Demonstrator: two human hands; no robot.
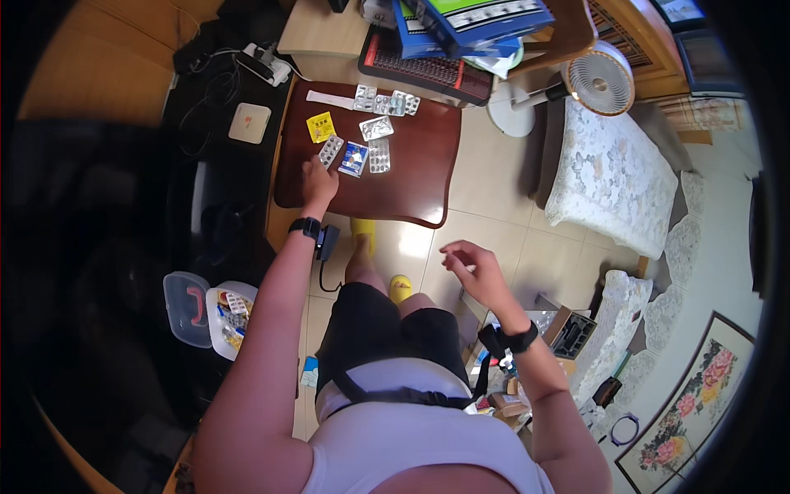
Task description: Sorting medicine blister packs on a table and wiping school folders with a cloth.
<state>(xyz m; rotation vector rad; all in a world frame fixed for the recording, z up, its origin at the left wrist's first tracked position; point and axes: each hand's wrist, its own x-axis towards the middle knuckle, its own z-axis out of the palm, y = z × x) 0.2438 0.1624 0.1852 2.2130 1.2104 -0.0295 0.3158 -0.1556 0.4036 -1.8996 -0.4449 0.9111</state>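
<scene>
My left hand [320, 180] reaches over a dark red wooden tabletop [416, 185], its fingertips at the lower end of a silver blister pack [331, 152]. Whether they grip it or only touch it, I cannot tell. Just beside it lie a blue and white sachet [353, 159], a yellow packet [321, 127] and another blister pack [379, 155]. A silver foil pack [376, 128] rests above these. Along the far side, several blister packs [389, 103] adjoin a long white strip packet [330, 100]. My right hand [478, 272] hovers above the tiled floor, fingers loosely bent and apart.
On the black surface at left stand a white tub [216, 315] of medicine packs with its lid [185, 309] swung back, a white square box [249, 123] and a power strip [265, 65]. Beyond the tabletop are a keyboard [419, 68], blue boxes [481, 28] and a fan [598, 83].
</scene>
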